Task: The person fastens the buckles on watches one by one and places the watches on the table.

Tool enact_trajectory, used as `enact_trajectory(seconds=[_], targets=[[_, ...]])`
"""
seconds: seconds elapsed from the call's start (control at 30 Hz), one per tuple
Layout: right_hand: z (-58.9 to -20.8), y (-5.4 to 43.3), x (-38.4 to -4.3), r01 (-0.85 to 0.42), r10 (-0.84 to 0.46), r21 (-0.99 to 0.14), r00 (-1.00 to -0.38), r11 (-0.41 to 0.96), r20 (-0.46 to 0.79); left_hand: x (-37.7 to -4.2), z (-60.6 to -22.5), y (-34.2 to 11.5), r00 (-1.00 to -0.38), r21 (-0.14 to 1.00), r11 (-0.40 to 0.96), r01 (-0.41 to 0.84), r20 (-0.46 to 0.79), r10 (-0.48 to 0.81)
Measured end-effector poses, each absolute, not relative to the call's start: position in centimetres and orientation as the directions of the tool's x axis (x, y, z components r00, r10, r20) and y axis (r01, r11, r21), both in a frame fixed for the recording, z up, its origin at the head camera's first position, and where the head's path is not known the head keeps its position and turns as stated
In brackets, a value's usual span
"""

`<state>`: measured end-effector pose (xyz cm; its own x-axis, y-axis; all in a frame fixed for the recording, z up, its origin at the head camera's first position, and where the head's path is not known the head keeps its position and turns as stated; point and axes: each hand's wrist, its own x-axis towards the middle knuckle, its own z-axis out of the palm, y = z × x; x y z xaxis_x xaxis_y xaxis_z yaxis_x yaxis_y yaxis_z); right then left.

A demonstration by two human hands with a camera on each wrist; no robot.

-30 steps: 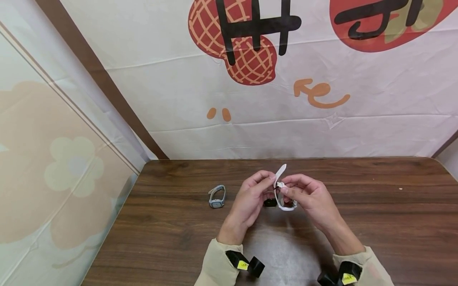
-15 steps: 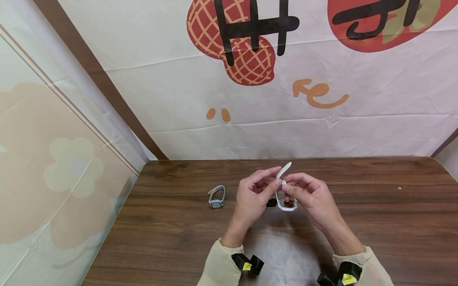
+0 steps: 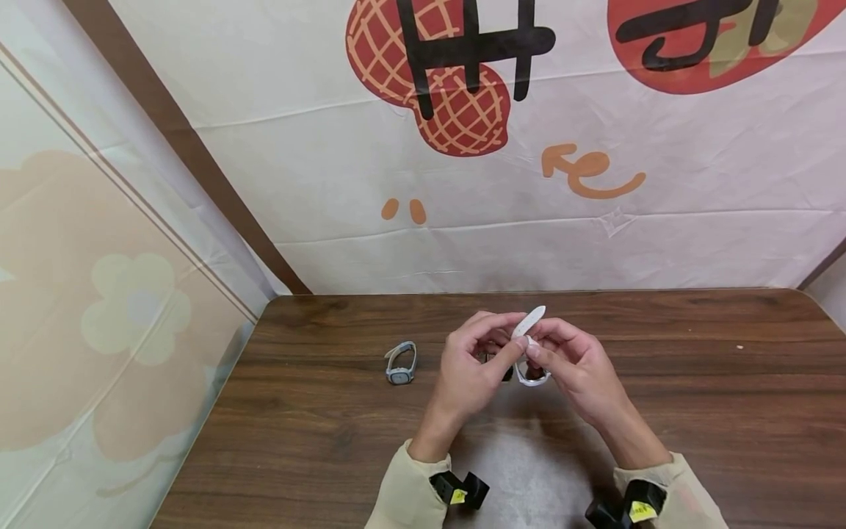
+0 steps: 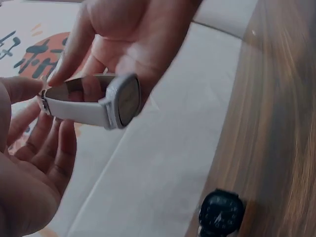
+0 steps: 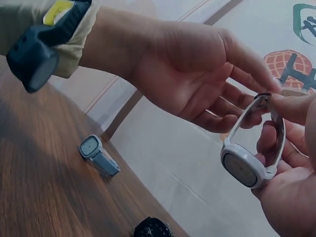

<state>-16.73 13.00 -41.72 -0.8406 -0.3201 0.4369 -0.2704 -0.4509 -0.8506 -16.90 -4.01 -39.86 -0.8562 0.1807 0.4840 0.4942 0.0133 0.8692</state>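
Note:
A white wristwatch (image 3: 532, 380) is held up between both hands, its strap bent into a loop. My left hand (image 3: 468, 366) pinches the strap by the buckle with thumb and fingers, and the pale strap end (image 3: 531, 320) sticks up past the fingertips. Across from it, my right hand (image 3: 573, 363) pinches the strap at the same spot. In the left wrist view the watch case (image 4: 127, 101) faces away from the buckle, which fingers partly cover. The right wrist view shows the looped strap (image 5: 242, 121) with right-hand fingers (image 5: 269, 138) inside the loop.
On the wooden table (image 3: 317, 441), a blue-grey wristwatch (image 3: 399, 375) lies left of the hands. A black wristwatch (image 4: 221, 213) lies behind them, mostly hidden in the head view. A printed cloth (image 3: 463, 257) hangs behind the table's back edge.
My left hand has shifted slightly right, closer to the right hand at the buckle. The strap end has swung from near upright to leaning right. The right hand has barely moved.

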Motion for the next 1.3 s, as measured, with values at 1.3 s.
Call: enact_trajectory(seconds=[1.3], targets=[[-41.3,16.3,-17.9,-0.763,-0.432,-0.645,-0.597,0.045,0.676,-16.3,-38.4,-4.6,-0.877,0.949,-0.048,0.311,0.306,0.371]])
